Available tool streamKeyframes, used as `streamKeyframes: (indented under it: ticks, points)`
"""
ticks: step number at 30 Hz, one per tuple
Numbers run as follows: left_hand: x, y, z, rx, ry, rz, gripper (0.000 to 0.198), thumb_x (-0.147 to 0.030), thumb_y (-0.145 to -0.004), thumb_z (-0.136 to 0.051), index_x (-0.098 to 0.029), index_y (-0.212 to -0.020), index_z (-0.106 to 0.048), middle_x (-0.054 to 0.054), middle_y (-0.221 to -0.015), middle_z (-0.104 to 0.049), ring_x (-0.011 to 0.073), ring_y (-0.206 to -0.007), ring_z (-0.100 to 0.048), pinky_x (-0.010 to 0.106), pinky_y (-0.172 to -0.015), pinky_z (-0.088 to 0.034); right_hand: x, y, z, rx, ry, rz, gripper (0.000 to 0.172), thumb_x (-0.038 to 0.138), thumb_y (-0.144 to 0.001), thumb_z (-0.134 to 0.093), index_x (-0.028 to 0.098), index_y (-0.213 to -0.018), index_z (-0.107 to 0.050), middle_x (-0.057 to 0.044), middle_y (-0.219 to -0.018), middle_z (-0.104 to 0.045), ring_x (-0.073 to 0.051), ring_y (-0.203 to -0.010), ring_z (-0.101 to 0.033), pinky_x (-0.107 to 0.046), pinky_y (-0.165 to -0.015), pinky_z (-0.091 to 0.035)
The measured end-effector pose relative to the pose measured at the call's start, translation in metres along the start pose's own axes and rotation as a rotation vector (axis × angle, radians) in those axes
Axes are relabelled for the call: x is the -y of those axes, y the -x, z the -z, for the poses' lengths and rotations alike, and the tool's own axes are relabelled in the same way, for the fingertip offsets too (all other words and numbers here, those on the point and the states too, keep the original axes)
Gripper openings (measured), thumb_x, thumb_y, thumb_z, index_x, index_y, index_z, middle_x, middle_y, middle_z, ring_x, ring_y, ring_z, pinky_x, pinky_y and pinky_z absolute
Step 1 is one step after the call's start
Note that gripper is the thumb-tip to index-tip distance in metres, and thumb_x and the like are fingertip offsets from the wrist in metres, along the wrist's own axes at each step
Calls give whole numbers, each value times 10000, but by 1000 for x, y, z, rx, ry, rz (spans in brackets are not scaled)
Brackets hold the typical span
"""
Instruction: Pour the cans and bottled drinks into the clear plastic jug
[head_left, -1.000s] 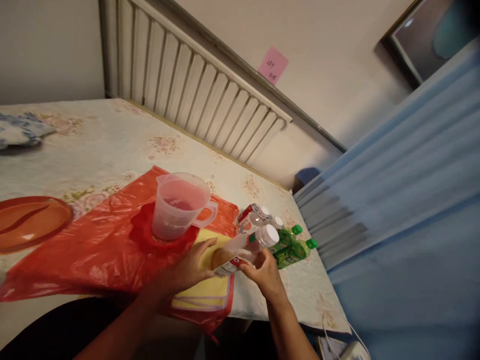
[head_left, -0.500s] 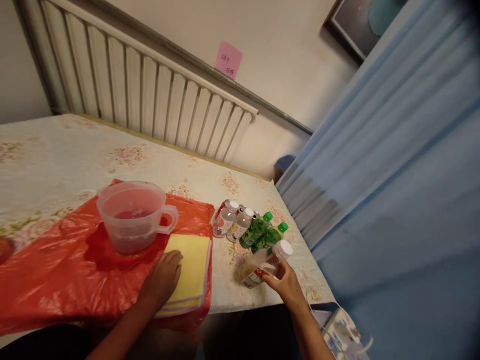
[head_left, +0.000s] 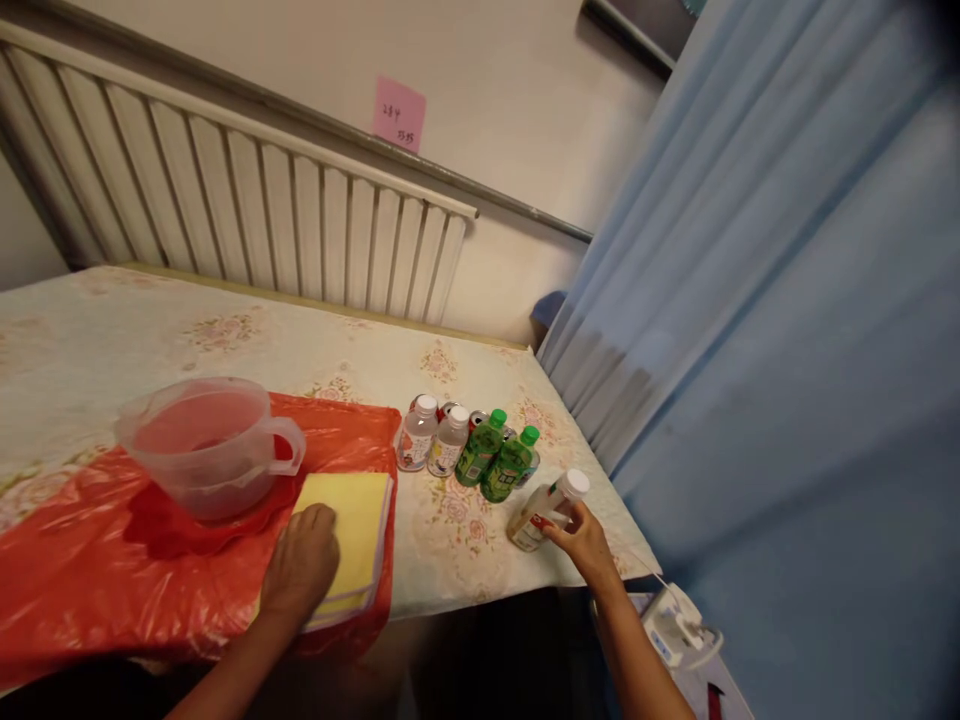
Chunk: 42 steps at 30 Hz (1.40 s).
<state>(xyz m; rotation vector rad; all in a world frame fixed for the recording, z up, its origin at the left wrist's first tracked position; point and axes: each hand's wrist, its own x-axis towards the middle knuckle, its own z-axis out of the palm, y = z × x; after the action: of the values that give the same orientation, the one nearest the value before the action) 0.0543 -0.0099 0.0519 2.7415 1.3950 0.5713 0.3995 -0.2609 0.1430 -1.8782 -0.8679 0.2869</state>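
Observation:
My right hand [head_left: 589, 545] is closed around a clear plastic bottle [head_left: 531, 517] with a white cap and a label, upright or slightly tilted near the table's front right edge. My left hand [head_left: 301, 560] rests on a stack of yellow sheets [head_left: 352, 500], holding nothing that I can see, its fingers loosely bent. Left of the bottle in my hand stand two green bottles [head_left: 510, 466] with green caps. Beside them are two smaller clear bottles [head_left: 417, 435] with white caps. Several cans [head_left: 478, 419] are partly hidden behind the bottles.
A translucent jug [head_left: 210, 450] with a handle stands on a red plastic sheet [head_left: 67, 600] at the left. A floral tablecloth [head_left: 465, 560] covers the table. A blue curtain [head_left: 720, 380] hangs at the right, with a power strip [head_left: 671, 630] below. A radiator [head_left: 330, 230] lines the wall.
The view has shifted, so the jug and sheets appear further left. My right hand has moved the bottle slightly away from the green bottles. My left hand stays on the yellow sheets.

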Motion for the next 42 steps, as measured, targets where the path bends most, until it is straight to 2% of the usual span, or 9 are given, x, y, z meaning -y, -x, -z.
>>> streamKeyframes:
  ticks: [6,17,23,26,29,35,38,42]
  points:
    - [1,3,-2,-25,2,-4,199,-118,-846,-414,-167,-966,-565,103,-978,-616,258,-984,-555,380,-901,-409,-16,-25,1,63,-21,24,490,336,-640,-757,176,-1083,-623,-85,-1056,-710,-264,-927,-676,-398,-839,-540]
    - [4,2,-7,-55,53,2,208,-135,-830,-426,-200,-956,-578,85,-981,-625,255,-1005,-563,392,-904,-429,-17,-49,-8,67,-28,63,526,424,-641,-766,146,-1067,-634,-88,-1015,-707,-240,-865,-651,-360,-758,-522]
    - [5,2,-8,-63,38,-20,211,-140,-845,-406,-175,-971,-572,106,-996,-625,266,-988,-553,400,-905,-427,-25,-50,-9,49,-64,57,530,374,-637,-749,137,-1093,-620,-91,-1027,-698,-240,-907,-654,-360,-804,-528]
    - [6,2,-10,-73,43,-35,217,-140,-846,-399,-160,-974,-573,118,-998,-627,274,-987,-552,404,-899,-432,-39,-45,-15,24,-140,16,600,327,-604,-738,158,-1161,-591,-89,-1100,-688,-247,-968,-659,-379,-842,-536]
    - [6,2,-10,-81,51,-32,215,-141,-837,-411,-163,-968,-580,116,-991,-631,277,-991,-557,405,-893,-437,-59,-35,-28,-20,-160,-70,664,316,-556,-744,169,-1183,-584,-85,-1076,-705,-251,-917,-681,-390,-804,-558]
    - [5,3,-10,-89,39,-35,199,-140,-844,-413,-176,-961,-570,103,-986,-625,267,-986,-562,396,-913,-429,-92,-19,-54,-141,-42,-84,558,334,-599,-710,164,-1124,-628,-85,-992,-729,-258,-906,-680,-391,-821,-548]
    - [5,3,-9,-86,52,-36,202,-136,-838,-410,-174,-956,-570,105,-982,-624,269,-983,-563,397,-907,-433,-98,-18,-58,-158,-4,-43,515,343,-640,-671,167,-1122,-631,-74,-1002,-727,-247,-909,-673,-380,-831,-537]
    - [6,3,-10,-78,54,-38,210,-136,-839,-402,-173,-968,-564,106,-987,-623,271,-990,-562,405,-915,-430,-98,-19,-58,-157,46,-13,470,367,-656,-657,174,-1085,-656,-63,-970,-730,-237,-854,-663,-355,-773,-536]
